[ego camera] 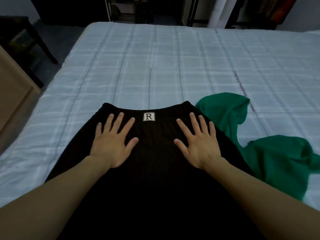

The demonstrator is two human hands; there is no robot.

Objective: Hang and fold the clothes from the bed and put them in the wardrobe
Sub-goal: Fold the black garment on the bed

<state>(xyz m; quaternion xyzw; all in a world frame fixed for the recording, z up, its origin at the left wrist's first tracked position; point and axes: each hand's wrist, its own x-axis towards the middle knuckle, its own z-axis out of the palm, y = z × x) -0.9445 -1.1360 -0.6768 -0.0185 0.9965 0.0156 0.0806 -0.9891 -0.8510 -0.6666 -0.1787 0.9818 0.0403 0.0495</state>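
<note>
A black garment (152, 179) with an elastic waistband and a white label marked R (149, 116) lies flat on the near part of the bed (155, 63), waistband pointing away from me. My left hand (113, 142) presses flat on it left of the label, fingers spread and straight. To the right of the label my right hand (199, 142) lies the same way, palm down. A crumpled green garment (270, 153) sits on the bed just right of the black one, partly under its edge.
The bed has a pale blue checked cover. A dark wooden chair or table (26, 40) and a light wooden cabinet (13, 87) stand to the left. A dark metal rack (131, 11) and hanging clothes (270, 9) are beyond the far edge of the bed.
</note>
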